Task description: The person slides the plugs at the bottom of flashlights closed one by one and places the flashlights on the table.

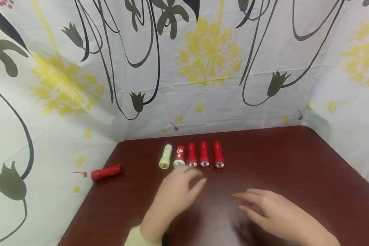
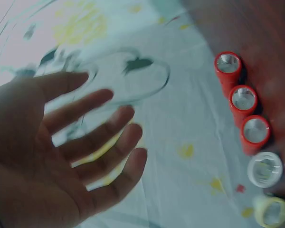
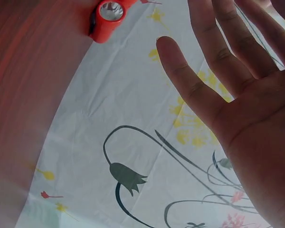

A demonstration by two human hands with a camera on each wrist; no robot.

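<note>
A row of flashlights lies on the table, lens ends toward me. From the left come a pale green flashlight (image 1: 165,156), a red flashlight with a white head (image 1: 179,155), and three plain red ones, the rightmost red flashlight (image 1: 218,155) standing slightly apart. My left hand (image 1: 176,191) hovers just in front of the row, fingers relaxed and holding nothing. In the left wrist view its palm and spread fingers (image 2: 104,147) show bare. Over the table to the right is my right hand (image 1: 272,213), also holding nothing, its fingers loosely bent.
Another red flashlight (image 1: 106,172) lies sideways by the left edge of the dark red-brown table (image 1: 264,153). A white cloth (image 1: 169,75) printed with grey plants and yellow flowers hangs behind the table and along both sides.
</note>
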